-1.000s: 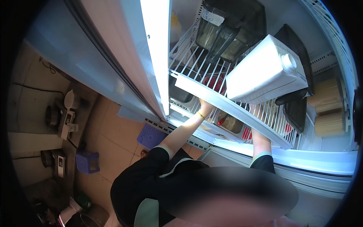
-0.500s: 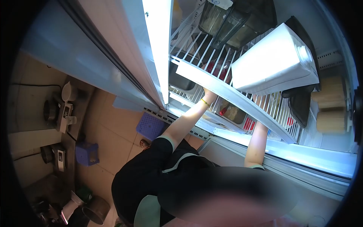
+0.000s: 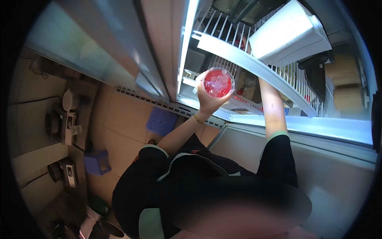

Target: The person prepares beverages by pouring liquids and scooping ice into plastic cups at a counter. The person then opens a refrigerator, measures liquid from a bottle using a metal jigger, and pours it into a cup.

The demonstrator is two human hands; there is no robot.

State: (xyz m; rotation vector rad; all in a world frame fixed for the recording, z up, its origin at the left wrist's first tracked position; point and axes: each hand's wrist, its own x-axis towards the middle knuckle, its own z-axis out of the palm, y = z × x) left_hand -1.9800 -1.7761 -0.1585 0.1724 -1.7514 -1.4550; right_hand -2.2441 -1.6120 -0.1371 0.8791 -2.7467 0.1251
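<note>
My left hand (image 3: 210, 99) is wrapped round a clear round container (image 3: 219, 83) of red, glossy pieces, held just outside the fridge opening. A yellow band circles that wrist. My right forearm (image 3: 273, 105) reaches into the fridge below the upper wire shelf (image 3: 234, 53); its hand is hidden behind the shelf front, so I cannot see what it touches. Above that arm, a large white carton (image 3: 288, 36) lies on the wire shelf. A metal tray (image 3: 248, 85) of food sits on the level below.
Dark clear bins (image 3: 248, 10) stand at the shelf's back, and stacked tan packs (image 3: 346, 75) at the right. The fridge door frame (image 3: 167, 44) is close on the left. Blue stools (image 3: 161, 120) stand on the tiled floor, near a counter with scales (image 3: 69, 129).
My left hand has come out from under the wire shelf with the red-filled container, toward me. My right arm remains inside the fridge. The view has shifted, and the carton appears higher.
</note>
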